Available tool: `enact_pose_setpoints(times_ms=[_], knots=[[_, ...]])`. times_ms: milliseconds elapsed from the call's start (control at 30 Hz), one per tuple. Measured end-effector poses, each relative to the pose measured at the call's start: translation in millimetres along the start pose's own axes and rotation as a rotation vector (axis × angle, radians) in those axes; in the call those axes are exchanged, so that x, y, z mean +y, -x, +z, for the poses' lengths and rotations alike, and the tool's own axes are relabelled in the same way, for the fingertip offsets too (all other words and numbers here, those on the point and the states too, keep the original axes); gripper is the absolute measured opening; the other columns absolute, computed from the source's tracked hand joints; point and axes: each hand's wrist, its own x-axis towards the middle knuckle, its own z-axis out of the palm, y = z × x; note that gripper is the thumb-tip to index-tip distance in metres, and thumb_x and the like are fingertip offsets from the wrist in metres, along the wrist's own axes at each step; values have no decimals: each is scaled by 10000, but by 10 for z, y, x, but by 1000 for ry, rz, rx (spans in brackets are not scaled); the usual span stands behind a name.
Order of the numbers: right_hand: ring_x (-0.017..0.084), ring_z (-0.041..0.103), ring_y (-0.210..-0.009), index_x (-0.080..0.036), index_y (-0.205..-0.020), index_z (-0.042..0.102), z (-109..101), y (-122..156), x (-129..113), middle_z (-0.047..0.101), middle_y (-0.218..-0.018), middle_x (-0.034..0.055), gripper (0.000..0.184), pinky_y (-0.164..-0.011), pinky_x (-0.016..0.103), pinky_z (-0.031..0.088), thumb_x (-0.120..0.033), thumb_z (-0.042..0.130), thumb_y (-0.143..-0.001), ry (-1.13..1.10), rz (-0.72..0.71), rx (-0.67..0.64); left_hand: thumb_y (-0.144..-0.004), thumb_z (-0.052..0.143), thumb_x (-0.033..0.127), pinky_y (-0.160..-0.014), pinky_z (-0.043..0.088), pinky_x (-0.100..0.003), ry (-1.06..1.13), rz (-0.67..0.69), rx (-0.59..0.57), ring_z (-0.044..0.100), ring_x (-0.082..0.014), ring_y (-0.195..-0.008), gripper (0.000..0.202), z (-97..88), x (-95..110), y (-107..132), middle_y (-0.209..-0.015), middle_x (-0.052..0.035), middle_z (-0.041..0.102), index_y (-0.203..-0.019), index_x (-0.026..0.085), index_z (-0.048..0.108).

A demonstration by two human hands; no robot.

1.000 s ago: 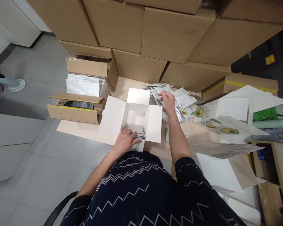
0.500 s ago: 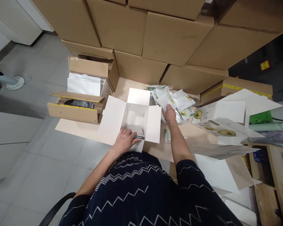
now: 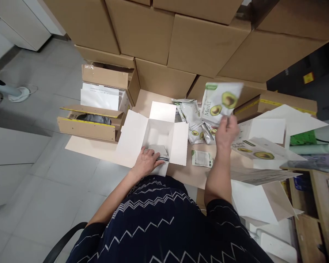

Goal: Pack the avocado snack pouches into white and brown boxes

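A white carton (image 3: 164, 128) stands with its flaps spread at the table's near side. Several flat pouches (image 3: 159, 150) lie in its near end. Over the carton's near edge, my left hand (image 3: 146, 160) is closed on these pouches, fingers bent around their edges. My right hand (image 3: 227, 132) pinches the lower edge of a white pouch with avocado pictures (image 3: 220, 102), raised and tilted above the loose pile. That pile of similar pouches (image 3: 192, 117) lies right of the carton. A single pouch (image 3: 202, 158) rests face-down nearer to me.
Brown cardboard boxes (image 3: 205, 44) are stacked behind the table (image 3: 95, 148). An open brown box (image 3: 87, 128) sits on the left. Open printed cartons (image 3: 259, 151) crowd the right side, beside a wooden shelf unit (image 3: 318, 197).
My right hand has lifted a pouch from the pile and moved right and up with it. The single pouch by my forearm now shows fully. My left hand has stayed at the carton.
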Motion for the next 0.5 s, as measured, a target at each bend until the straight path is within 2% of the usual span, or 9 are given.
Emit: enact_pose_setpoints(times_ms=[67,100,133,200,267,333,400,500], knots=[[101,542,-507,-201,-972,601,-135,0,-420,589,-800,-4,345,-443,227,454,-516,460,-962,-177,5,-6,-999,342,558,-1065,333,-509,3,-3,-5,616,-239,-929,488,-4,2,-2,-976,-87,657,-1143,212,654],[88,519,-480,-210,-978,600,-179,13,-608,590,-805,-11,335,-418,218,430,-524,484,-954,-250,-7,-66,-1001,336,557,-1063,333,-512,3,-3,-7,618,-240,-925,490,-5,3,-2,-974,-87,658,-1141,211,653],[82,512,-473,-218,-989,606,-205,32,-774,600,-820,-14,320,-413,215,420,-519,510,-943,-299,-27,-167,-1002,331,556,-1061,333,-514,2,-1,-8,618,-241,-924,492,-6,3,-3,-972,-88,658,-1140,210,653],[90,542,-504,-227,-1020,631,-203,80,-1035,635,-858,-10,280,-448,226,434,-477,548,-926,-309,-87,-472,-1004,326,555,-1060,331,-516,-1,5,-5,619,-244,-931,494,-6,5,-2,-968,-88,658,-1139,211,652],[116,596,-585,-223,-1042,655,-128,137,-1218,672,-901,3,237,-525,247,457,-397,561,-912,-195,-171,-821,-1002,331,557,-1058,332,-513,-3,6,-3,620,-244,-935,494,-5,7,-2,-955,-88,657,-1139,209,654],[154,636,-708,-203,-1081,658,7,205,-1350,699,-952,33,232,-623,269,459,-297,549,-898,6,-284,-1076,-1000,343,556,-1050,338,-508,-2,1,-2,620,-244,-927,491,-7,11,-3,-948,-91,657,-1140,204,656],[193,640,-816,-171,-1136,634,176,284,-1456,709,-1002,84,276,-684,284,431,-229,531,-887,235,-403,-1229,-1000,352,551,-1044,342,-505,2,-1,-1,618,-244,-918,484,-11,14,-5,-950,-92,657,-1138,202,658],[225,623,-869,-140,-1110,624,414,378,-1599,703,-1009,142,251,-695,300,380,-203,492,-906,448,-567,-1346,-1001,349,550,-1037,346,-503,4,0,-1,617,-243,-918,483,-15,15,-9,-951,-87,655,-1128,204,661]])
